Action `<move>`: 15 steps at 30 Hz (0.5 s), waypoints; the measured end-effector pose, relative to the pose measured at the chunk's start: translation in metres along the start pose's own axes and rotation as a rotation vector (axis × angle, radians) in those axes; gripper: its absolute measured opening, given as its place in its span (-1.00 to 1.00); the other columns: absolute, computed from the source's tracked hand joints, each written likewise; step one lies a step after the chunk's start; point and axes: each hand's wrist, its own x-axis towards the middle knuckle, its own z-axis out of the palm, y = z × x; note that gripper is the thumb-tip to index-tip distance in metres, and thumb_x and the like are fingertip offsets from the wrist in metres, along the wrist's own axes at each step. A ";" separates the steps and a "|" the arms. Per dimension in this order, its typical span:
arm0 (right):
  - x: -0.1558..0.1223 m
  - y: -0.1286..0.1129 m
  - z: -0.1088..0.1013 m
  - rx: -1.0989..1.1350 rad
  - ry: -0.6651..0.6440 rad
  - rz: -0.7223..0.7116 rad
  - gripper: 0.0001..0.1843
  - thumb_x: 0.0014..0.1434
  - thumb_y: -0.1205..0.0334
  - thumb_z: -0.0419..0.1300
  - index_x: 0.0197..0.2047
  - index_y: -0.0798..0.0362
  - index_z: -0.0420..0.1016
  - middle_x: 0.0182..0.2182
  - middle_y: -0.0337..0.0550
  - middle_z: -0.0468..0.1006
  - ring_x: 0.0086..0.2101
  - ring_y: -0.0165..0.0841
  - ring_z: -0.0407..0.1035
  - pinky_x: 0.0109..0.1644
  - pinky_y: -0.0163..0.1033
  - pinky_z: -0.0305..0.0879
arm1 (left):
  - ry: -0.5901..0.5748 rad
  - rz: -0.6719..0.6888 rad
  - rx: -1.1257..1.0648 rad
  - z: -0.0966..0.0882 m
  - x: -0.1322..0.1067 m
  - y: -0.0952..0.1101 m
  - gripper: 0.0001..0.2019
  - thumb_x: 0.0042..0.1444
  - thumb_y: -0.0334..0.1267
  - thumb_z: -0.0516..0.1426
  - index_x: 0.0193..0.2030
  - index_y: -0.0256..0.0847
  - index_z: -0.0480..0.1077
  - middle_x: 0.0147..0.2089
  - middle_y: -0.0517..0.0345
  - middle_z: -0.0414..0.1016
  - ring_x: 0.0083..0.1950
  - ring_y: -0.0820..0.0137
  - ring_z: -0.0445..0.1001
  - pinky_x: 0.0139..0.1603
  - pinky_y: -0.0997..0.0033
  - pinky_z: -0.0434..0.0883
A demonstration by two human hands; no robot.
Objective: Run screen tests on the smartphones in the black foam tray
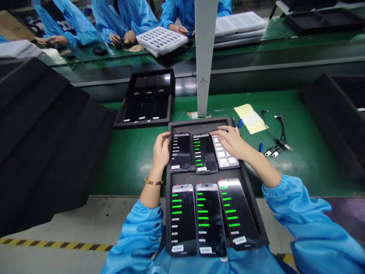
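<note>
A black foam tray (203, 177) holds two rows of smartphones and rests partly over the front edge of the bench. My left hand (161, 151) is closed on the tray's upper left rim, beside a phone with a short white list (180, 152). Over the upper right phone (226, 156), whose screen shows white blocks, my right hand (229, 141) is open, its fingertips at the top of the screen. Between them lies a phone with green and white lines (204, 152). The near row has a left phone (184, 220), a middle phone (211, 220) and a tilted right phone (238, 213), all with lit lists.
Another black tray of dark phones (145, 106) stands behind, left of a white post (203, 57). Right of my tray are yellow paper (251, 118), short black cables (281, 139) and a blue cap (261, 147). Stacked black foam (42, 140) fills the left. Co-workers in blue sleeves (125, 19) sit opposite.
</note>
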 end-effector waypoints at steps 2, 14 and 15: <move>-0.014 -0.007 -0.003 -0.002 -0.010 -0.025 -0.51 0.50 0.21 -0.07 0.32 -0.05 0.52 0.23 0.07 0.60 0.38 0.00 0.25 0.43 0.31 0.09 | -0.001 0.001 -0.002 0.000 0.000 0.000 -0.68 0.39 -0.20 0.00 0.13 -0.12 0.49 0.19 0.00 0.59 0.21 0.19 0.55 0.33 0.13 0.43; -0.112 -0.049 -0.006 -0.015 -0.051 -0.117 -0.36 0.37 0.41 0.04 0.45 -0.15 0.39 0.25 -0.06 0.63 0.36 0.00 0.30 0.36 0.26 0.17 | -0.010 0.023 -0.013 -0.001 0.002 -0.006 -0.68 0.39 -0.18 0.02 0.12 -0.12 0.53 0.17 0.00 0.58 0.22 0.17 0.53 0.35 0.15 0.41; -0.115 -0.050 -0.005 -0.016 -0.055 -0.116 -0.34 0.36 0.41 0.04 0.46 -0.17 0.38 0.26 -0.08 0.62 0.36 0.01 0.30 0.37 0.27 0.17 | -0.008 0.022 -0.015 -0.001 0.002 -0.005 -0.68 0.39 -0.18 0.02 0.12 -0.12 0.53 0.18 0.00 0.58 0.23 0.17 0.53 0.36 0.14 0.40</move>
